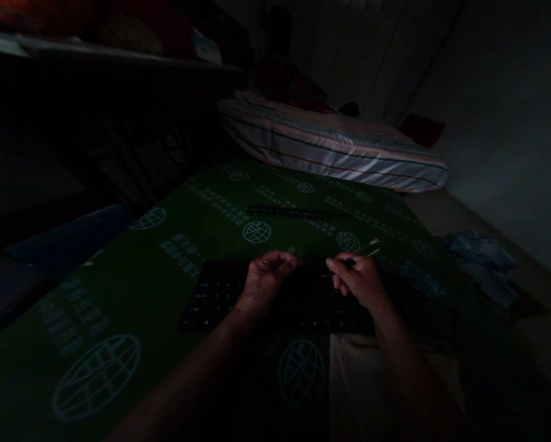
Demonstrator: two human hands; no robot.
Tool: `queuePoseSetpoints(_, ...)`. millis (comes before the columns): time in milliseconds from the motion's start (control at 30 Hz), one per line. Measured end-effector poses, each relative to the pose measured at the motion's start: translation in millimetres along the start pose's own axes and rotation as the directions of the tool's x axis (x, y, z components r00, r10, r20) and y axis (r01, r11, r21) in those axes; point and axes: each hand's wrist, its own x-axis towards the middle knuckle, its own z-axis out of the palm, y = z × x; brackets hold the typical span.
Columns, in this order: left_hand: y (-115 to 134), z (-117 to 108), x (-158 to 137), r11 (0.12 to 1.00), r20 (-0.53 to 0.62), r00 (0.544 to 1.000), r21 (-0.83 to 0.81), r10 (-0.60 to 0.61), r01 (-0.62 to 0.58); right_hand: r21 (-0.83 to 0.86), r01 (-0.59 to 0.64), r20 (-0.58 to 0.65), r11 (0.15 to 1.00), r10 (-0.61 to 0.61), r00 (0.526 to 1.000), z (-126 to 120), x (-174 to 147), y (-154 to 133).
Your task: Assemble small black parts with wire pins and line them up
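A black keyboard (220,301) lies on a green printed board, under both of my hands. My left hand (268,273) is over its middle, thumb and fingers pinched together. Whatever may be between those fingertips is too small and dark to make out. To the right, my right hand (353,276) is closed around a slim tool with two thin wire prongs (373,247), which stick out behind the fingers, away from the keys. A gap separates the two hands. Many keys are hidden by my hands or lost in the dark.
Beyond the keyboard, dark narrow strips (296,212) lie on the green board (196,236). A striped mattress (330,147) stands behind it. A brownish cloth (353,374) is near my right forearm, and crumpled bluish plastic (422,279) lies at the right. A shelf edge (118,55) runs along the upper left.
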Motion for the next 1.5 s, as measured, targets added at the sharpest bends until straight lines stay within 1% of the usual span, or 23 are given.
queuePoseSetpoints(167, -2.5, 0.0, 1.0, 0.999, 0.007, 1.000, -0.033, 0.015, -0.015, -0.175, 0.058, 0.015, 0.983, -0.057, 0.998, 7.9, -2.9, -3.8)
queuePoseSetpoints(400, -2.5, 1.3, -0.5, 0.998, 0.015, 1.000, -0.059, 0.020, -0.019, -0.327, 0.116, -0.012, 0.938, -0.127, 0.992, 14.3, -2.6, -3.5)
queuePoseSetpoints(567, -1.7, 2.4, -1.1, 0.998, 0.015, 1.000, -0.052, 0.026, -0.025, -0.447, 0.205, 0.016, 0.871, -0.222, 0.975, 18.5, -1.7, -4.4)
queuePoseSetpoints(633, -1.3, 2.6, -1.4, 0.999, 0.014, 0.999, -0.041, 0.029, -0.029, -0.479, 0.220, 0.027, 0.850, -0.236, 0.971, 20.4, -0.8, -3.2)
queuePoseSetpoints(733, -1.5, 2.7, -1.8, 0.999, 0.019, 0.999, -0.021, 0.037, -0.037, -0.481, 0.209, 0.042, 0.851, -0.216, 0.975, 21.7, 0.6, -1.0)
queuePoseSetpoints(800, -2.3, 2.6, -1.6, 0.999, 0.021, 0.999, -0.026, 0.036, -0.035, -0.458, 0.186, 0.052, 0.869, -0.183, 0.982, 21.0, 1.3, -0.6)
queuePoseSetpoints(967, -4.3, 2.5, -0.8, 0.999, 0.029, 0.999, -0.022, 0.032, -0.031, -0.336, 0.055, 0.024, 0.940, -0.050, 0.998, 16.2, 1.2, -1.9)
queuePoseSetpoints(1067, -5.3, 2.1, -0.4, 0.999, 0.038, 0.998, -0.002, 0.042, -0.042, -0.299, 0.014, 0.009, 0.954, -0.012, 1.000, 16.1, 1.6, 0.4)
queuePoseSetpoints(1133, -6.1, 1.8, -0.1, 0.998, 0.044, 0.998, 0.027, 0.048, -0.049, -0.298, 0.008, -0.013, 0.955, -0.013, 1.000, 17.7, 2.7, 3.7)
queuePoseSetpoints(1200, -7.3, 1.5, 0.2, 0.995, 0.061, 0.997, 0.082, 0.054, -0.059, -0.319, 0.020, -0.054, 0.948, -0.040, 0.998, 20.2, 4.0, 7.1)
queuePoseSetpoints(1267, -8.9, 1.4, 0.3, 0.984, 0.090, 0.993, 0.155, 0.075, -0.088, -0.366, 0.057, -0.106, 0.929, -0.103, 0.989, 22.9, 5.1, 9.5)
queuePoseSetpoints(1333, -10.7, 1.2, 0.0, 0.960, 0.131, 0.985, 0.239, 0.116, -0.145, -0.415, 0.099, -0.144, 0.904, -0.173, 0.974, 25.6, 5.5, 10.7)
queuePoseSetpoints(1433, -13.4, 0.7, -0.8, 0.876, 0.198, 0.963, 0.410, 0.185, -0.253, -0.461, 0.111, -0.179, 0.881, -0.215, 0.960, 29.3, 4.8, 11.4)
queuePoseSetpoints(1500, -14.7, 0.2, -1.6, 0.776, 0.246, 0.941, 0.538, 0.230, -0.330, -0.473, 0.109, -0.200, 0.874, -0.226, 0.953, 31.4, 4.1, 12.3)
